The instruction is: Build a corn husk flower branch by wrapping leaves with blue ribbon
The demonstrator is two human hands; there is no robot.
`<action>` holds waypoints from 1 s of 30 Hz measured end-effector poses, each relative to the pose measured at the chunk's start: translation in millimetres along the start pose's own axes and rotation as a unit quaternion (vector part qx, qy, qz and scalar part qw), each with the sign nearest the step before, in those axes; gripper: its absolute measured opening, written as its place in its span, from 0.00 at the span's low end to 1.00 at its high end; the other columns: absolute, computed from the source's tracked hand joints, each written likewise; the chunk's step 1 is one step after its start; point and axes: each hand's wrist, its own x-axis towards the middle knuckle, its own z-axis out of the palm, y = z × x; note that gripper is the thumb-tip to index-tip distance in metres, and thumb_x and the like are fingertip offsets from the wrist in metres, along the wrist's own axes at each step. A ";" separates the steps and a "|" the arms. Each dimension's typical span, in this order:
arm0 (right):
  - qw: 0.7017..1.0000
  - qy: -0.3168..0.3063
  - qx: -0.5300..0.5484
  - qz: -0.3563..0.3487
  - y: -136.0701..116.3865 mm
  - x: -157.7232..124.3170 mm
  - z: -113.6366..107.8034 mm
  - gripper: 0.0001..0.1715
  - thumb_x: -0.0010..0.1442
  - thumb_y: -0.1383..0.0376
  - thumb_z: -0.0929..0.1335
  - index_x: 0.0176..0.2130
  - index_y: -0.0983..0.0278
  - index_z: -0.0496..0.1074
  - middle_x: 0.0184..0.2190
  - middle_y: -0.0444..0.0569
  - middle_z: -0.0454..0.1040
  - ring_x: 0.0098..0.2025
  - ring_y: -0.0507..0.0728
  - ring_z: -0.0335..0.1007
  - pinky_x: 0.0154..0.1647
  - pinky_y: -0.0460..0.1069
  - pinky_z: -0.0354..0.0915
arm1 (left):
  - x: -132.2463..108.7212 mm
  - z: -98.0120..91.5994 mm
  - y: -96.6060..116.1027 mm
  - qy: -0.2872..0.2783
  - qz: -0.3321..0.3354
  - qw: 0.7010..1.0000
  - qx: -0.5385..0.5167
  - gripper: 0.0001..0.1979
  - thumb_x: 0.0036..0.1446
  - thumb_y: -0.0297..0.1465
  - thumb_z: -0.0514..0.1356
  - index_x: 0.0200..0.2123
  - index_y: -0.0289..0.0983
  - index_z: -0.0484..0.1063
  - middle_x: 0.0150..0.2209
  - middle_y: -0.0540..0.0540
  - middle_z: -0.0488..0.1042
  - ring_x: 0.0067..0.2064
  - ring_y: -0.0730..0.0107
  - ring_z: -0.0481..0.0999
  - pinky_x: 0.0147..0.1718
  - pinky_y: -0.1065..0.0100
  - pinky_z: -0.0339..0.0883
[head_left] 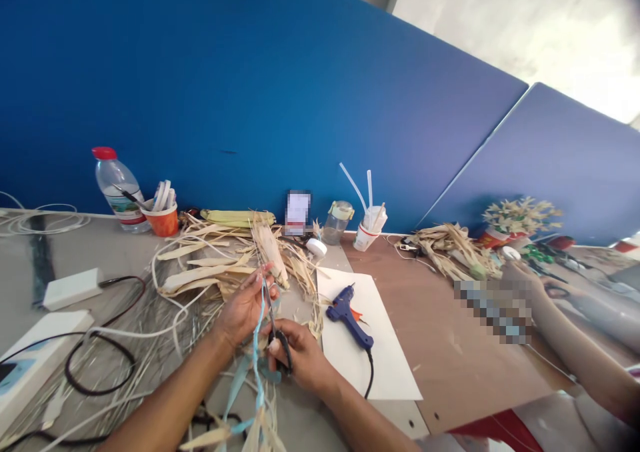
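My left hand pinches the upper end of a thin stem wrapped in light blue strip. The stem runs down toward me and ends among pale, dry husk pieces. My right hand grips a pair of black-handled scissors, their blades pointing up beside the stem, close to my left fingertips. Whether the blades touch the strip, I cannot tell. A loose blue strip hangs near the stem. Behind my hands lies a pile of dry corn husks.
A blue glue gun rests on white paper to the right. Wires and cables surround a power strip at left. A bottle, orange cup and jar line the blue partition. Another person's arm reaches in from the right.
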 end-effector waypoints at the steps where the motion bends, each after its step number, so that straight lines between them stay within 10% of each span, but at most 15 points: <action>1: 1.000 0.000 0.006 -0.002 0.0 0.3 0.4 0.28 0.51 0.45 0.67 0.38 0.65 0.69 0.15 0.39 0.64 0.16 0.47 0.54 0.19 0.43 0.51 | 0.0 -0.1 -1.5 0.004 0.003 1.000 0.001 0.15 0.49 0.28 0.65 0.43 0.36 0.73 0.26 0.52 0.67 0.28 0.76 0.68 0.33 0.74 0.67; 30: 1.000 0.014 -0.010 0.008 -11.2 -1.5 3.6 0.28 0.50 0.43 0.67 0.36 0.64 0.67 0.15 0.39 0.63 0.16 0.48 0.56 0.19 0.44 0.52 | 4.0 1.7 -4.0 0.085 0.049 0.995 -0.004 0.09 0.47 0.23 0.65 0.31 0.37 0.68 0.25 0.55 0.69 0.22 0.78 0.68 0.28 0.71 0.68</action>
